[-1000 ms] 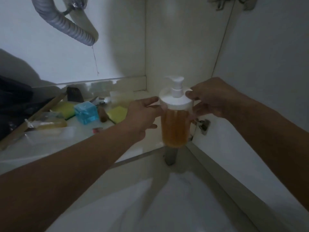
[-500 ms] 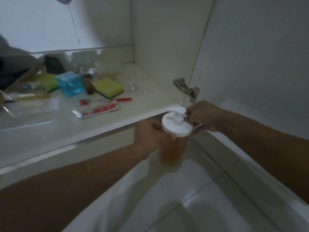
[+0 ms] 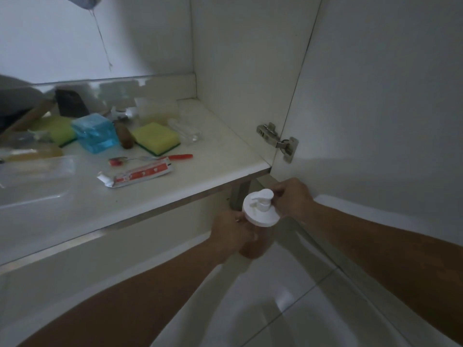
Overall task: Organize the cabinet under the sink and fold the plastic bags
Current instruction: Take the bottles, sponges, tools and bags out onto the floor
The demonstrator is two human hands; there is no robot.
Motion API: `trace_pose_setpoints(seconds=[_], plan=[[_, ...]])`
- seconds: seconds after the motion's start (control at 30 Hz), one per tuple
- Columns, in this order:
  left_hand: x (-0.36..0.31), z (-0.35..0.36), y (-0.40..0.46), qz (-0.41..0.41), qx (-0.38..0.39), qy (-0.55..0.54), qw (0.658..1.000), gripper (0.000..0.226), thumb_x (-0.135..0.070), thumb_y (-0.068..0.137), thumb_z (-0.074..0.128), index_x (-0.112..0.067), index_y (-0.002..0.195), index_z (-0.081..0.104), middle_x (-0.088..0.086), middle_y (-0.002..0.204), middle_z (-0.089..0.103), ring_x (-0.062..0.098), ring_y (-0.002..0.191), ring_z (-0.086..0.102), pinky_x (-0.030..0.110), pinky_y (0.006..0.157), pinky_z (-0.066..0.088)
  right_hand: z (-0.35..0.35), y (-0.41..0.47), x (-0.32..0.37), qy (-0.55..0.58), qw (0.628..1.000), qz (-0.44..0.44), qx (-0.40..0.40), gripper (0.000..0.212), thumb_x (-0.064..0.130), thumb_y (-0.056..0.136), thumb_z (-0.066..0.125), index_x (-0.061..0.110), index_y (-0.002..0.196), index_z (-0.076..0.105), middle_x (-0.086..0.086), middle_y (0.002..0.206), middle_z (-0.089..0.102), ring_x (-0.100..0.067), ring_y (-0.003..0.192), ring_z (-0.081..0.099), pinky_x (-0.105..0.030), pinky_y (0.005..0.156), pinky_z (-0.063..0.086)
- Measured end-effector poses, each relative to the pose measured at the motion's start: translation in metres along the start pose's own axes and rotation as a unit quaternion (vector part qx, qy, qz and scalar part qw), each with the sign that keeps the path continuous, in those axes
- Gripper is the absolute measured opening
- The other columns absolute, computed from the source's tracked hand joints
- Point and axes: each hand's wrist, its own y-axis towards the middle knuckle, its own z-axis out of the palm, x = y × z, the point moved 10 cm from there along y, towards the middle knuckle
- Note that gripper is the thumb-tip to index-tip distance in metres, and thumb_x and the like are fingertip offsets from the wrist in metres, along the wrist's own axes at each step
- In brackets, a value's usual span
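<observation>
Since the earlier frames the pump bottle (image 3: 259, 221) has come out of the cabinet and down below the front edge of the cabinet floor (image 3: 190, 186), carried between both hands over the tiled floor (image 3: 288, 309). Nearest, the left hand (image 3: 231, 236) wraps round the amber body from the left, fingers curled about it. The right hand (image 3: 292, 197) sits just beyond and higher, pinching the white pump head and cap from the right. The bottle's long axis runs roughly upright, tipped a little so the cap faces the camera, and it hangs clear of any surface, close to the cabinet's metal leg (image 3: 240, 196). Both hands are on it, so whichever way it goes next, the left bears the weight. Farther in, loose on the cabinet floor, lie a toothpaste tube (image 3: 136, 175), a red-handled brush (image 3: 152, 158), a yellow sponge (image 3: 155, 137) and a blue box (image 3: 95, 132). No plastic bag is clearly told apart in the dim left side.
</observation>
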Motion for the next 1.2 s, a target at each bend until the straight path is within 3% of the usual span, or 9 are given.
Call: trace_pose_setpoints(seconds=[0.13,0.23,0.4,0.57,0.7,0.83,0.93,1.07,1.2], plan=[[-0.008,-0.009,0.000,0.012,0.032,0.088,0.996,0.029,-0.006,0.068,0.081,-0.003,0.096,0.073,0.006,0.090,0.068,0.015,0.084,0.061,0.022,0.068,0.047,-0.001,0.003,0.018,-0.092,0.994,-0.056,0.026,0.025,-0.001,0.088,0.062,0.008,0.106,0.076,-0.011,0.105,0.073,-0.023,0.093,0.068,-0.025,0.076,0.051],[-0.046,-0.043,0.002,0.058,-0.011,0.130,0.990,0.013,-0.005,0.073,0.073,0.004,0.083,0.072,0.005,0.072,0.060,0.012,0.069,0.055,0.023,0.062,0.042,-0.022,0.010,0.063,-0.142,0.981,-0.130,0.004,0.026,-0.004,0.087,0.059,0.008,0.104,0.076,-0.010,0.105,0.074,-0.022,0.095,0.068,-0.027,0.089,0.053],[-0.095,-0.137,0.022,0.063,-0.111,0.188,0.974,0.027,-0.014,0.080,0.072,-0.003,0.105,0.070,0.008,0.104,0.067,0.022,0.098,0.064,0.030,0.086,0.053,-0.049,0.018,0.160,-0.071,0.976,-0.208,-0.002,0.029,-0.002,0.086,0.061,0.014,0.107,0.073,-0.004,0.105,0.072,-0.018,0.096,0.067,-0.040,0.097,0.052],[-0.102,-0.237,0.032,0.006,-0.189,0.285,0.939,0.028,-0.024,0.089,0.061,-0.004,0.106,0.068,0.002,0.094,0.065,0.014,0.084,0.061,0.016,0.060,0.043,-0.020,0.034,0.236,-0.023,0.968,-0.249,0.030,0.023,0.004,0.087,0.064,0.007,0.108,0.072,-0.012,0.115,0.068,-0.025,0.107,0.064,-0.033,0.097,0.051],[-0.107,-0.291,0.042,0.009,-0.269,0.408,0.873,0.030,-0.028,0.085,0.056,-0.008,0.102,0.071,0.009,0.110,0.066,0.023,0.104,0.059,0.025,0.071,0.040,0.010,0.056,0.271,-0.076,0.958,-0.277,0.021,0.028,0.007,0.086,0.059,0.005,0.111,0.072,-0.009,0.123,0.065,-0.024,0.115,0.059,-0.026,0.100,0.045],[-0.108,-0.322,0.066,0.014,-0.297,0.421,0.857,0.030,-0.020,0.077,0.061,-0.013,0.103,0.072,0.003,0.114,0.067,0.022,0.107,0.061,0.025,0.081,0.047,0.033,0.094,0.290,-0.141,0.947,-0.288,0.005,0.034,0.010,0.084,0.058,0.003,0.116,0.069,-0.012,0.128,0.062,-0.029,0.118,0.057,-0.034,0.103,0.045],[-0.111,-0.339,0.085,0.011,-0.291,0.438,0.850,0.035,-0.024,0.079,0.067,-0.009,0.111,0.066,0.007,0.118,0.063,0.026,0.110,0.059,0.030,0.085,0.048,0.048,0.124,0.306,-0.161,0.941,-0.299,0.008,0.041,0.017,0.085,0.061,0.008,0.125,0.063,-0.009,0.134,0.057,-0.027,0.123,0.053,-0.031,0.104,0.043],[-0.089,-0.360,0.101,-0.077,-0.214,0.444,0.867,0.061,-0.036,0.066,0.084,-0.007,0.113,0.058,0.008,0.107,0.060,0.025,0.090,0.057,0.029,0.070,0.047,0.071,0.151,0.338,-0.178,0.928,-0.326,0.019,0.052,0.023,0.085,0.063,0.009,0.134,0.054,-0.010,0.136,0.055,-0.027,0.122,0.053,-0.029,0.098,0.042],[-0.072,-0.370,0.106,-0.099,-0.194,0.456,0.863,0.073,-0.036,0.065,0.086,-0.008,0.123,0.054,0.007,0.102,0.055,0.026,0.096,0.058,0.029,0.073,0.045,0.104,0.165,0.366,-0.200,0.914,-0.348,0.061,0.067,0.025,0.087,0.066,0.011,0.146,0.037,-0.009,0.146,0.045,-0.026,0.128,0.048,-0.029,0.098,0.041]])
